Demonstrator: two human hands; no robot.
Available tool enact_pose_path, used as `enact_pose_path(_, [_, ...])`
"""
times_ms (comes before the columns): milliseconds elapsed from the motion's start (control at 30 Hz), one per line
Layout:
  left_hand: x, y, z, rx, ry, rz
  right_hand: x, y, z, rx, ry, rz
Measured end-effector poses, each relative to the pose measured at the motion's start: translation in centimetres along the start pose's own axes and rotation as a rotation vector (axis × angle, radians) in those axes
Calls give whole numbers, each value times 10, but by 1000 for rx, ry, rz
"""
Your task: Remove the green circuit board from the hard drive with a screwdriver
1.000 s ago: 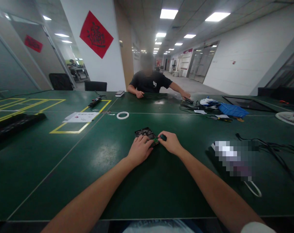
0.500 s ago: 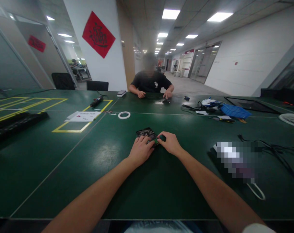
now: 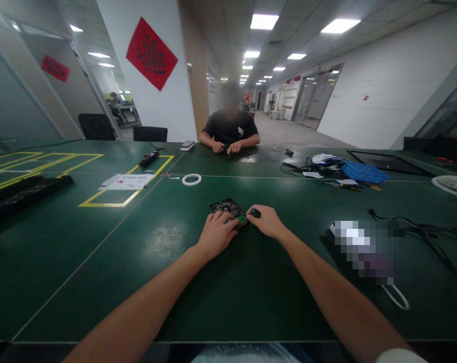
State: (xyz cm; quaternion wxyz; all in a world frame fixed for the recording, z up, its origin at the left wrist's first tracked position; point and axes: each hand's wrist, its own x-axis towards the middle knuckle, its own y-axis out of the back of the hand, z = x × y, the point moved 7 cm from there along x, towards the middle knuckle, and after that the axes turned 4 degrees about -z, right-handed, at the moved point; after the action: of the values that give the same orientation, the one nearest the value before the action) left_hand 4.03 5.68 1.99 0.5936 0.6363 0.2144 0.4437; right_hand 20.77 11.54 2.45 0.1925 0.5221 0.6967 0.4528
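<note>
A small black device with a green circuit board (image 3: 228, 209) lies on the green table (image 3: 175, 282) ahead of me. My left hand (image 3: 216, 234) rests on its near edge, fingers curled down over it. My right hand (image 3: 266, 221) is closed round a small dark-handled tool (image 3: 254, 213), whose tip meets the board's right corner. The fingers hide the exact contact point.
A person in a black T-shirt (image 3: 231, 132) sits across the table, both hands together in front. A white tape ring (image 3: 191, 179), a paper sheet (image 3: 127, 181), a blue tray (image 3: 363, 172), screwdrivers (image 3: 343, 185), cables (image 3: 428, 234) and a black strip (image 3: 20, 190) lie around.
My hands have stayed on the device, the right hand shifting slightly. The person opposite drew the outstretched arm back and brought both hands together.
</note>
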Motion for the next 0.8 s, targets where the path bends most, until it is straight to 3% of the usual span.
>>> enact_pose_path(367, [0,1,1,3,20,2,9,-8,-8,-3,17,-50])
enact_pose_path(567, [0,1,2,10,17,0,19,-19,14,419,-284,-202])
enact_pose_path(800, [-2,-3,-4,-27,70,41,25,-35,29,662,-486,-430])
